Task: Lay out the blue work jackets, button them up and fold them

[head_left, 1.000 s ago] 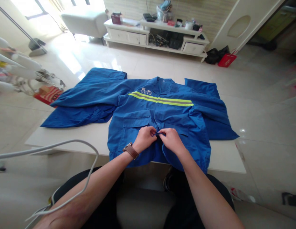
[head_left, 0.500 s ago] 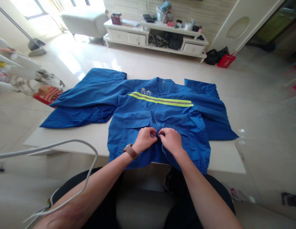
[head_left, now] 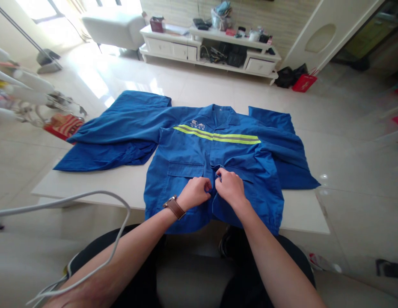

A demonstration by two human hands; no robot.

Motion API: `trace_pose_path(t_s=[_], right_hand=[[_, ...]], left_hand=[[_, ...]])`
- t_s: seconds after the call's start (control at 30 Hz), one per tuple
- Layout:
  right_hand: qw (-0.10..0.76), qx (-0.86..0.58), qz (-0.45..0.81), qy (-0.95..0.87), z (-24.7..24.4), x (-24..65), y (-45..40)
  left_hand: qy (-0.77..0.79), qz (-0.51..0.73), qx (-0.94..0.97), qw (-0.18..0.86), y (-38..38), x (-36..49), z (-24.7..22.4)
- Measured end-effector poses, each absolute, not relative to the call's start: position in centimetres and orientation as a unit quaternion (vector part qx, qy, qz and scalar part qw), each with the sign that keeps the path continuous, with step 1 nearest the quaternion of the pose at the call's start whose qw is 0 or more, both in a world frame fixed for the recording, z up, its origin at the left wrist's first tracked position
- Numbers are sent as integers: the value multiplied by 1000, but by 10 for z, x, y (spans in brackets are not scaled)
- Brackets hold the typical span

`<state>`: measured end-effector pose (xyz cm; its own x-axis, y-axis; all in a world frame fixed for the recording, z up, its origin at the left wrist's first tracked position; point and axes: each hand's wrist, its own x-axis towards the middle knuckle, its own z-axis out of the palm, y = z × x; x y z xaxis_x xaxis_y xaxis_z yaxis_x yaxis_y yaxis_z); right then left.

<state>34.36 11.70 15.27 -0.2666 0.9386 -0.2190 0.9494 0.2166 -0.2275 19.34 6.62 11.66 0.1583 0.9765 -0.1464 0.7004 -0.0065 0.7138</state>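
Observation:
A blue work jacket (head_left: pixel 192 149) lies front side up on a white table (head_left: pixel 128 184), its collar away from me and its sleeves spread to both sides. Across its chest runs a yellow and grey reflective stripe (head_left: pixel 215 136). My left hand (head_left: pixel 196 191), with a brown-strapped watch (head_left: pixel 174 207) on the wrist, is closed on the left front edge of the jacket, below the pocket flap. Just across the opening, my right hand (head_left: pixel 230 185) pinches the right front edge, which is lifted and folded back a little. The fingertips partly hide the cloth they grip.
A pale cable (head_left: pixel 90 192) loops over my left forearm. Beyond the table, a white low cabinet (head_left: pixel 173 49) carries various items. On the floor stand a red bag (head_left: pixel 304 82) and a black bag (head_left: pixel 285 76). Blurred white equipment (head_left: pixel 28 92) is at the left.
Both hands were together at the jacket's front; now they are slightly apart. The left has moved down a little, and the right front edge is opened and folded back.

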Motion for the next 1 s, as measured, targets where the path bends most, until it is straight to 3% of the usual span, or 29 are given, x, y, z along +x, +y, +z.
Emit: trace_pose_path(t_s=[0.13,0.3,0.57,0.77,1.0], right_hand=[[86,598,-163,780,159,362,119],[185,488,-238,819,158,377,116],[192,462,-247,830,160,368,111],[222,439,-294,820,152,365,107],[119,464,-201,854,138,364,105]], left_hand=[[605,134,714,325,68,189,108],[596,100,711,359,69,191,98],[596,121,757,240,70,195,100],[599,56,758,252,68,200,96],[587,20,775,233,65,201,97]])
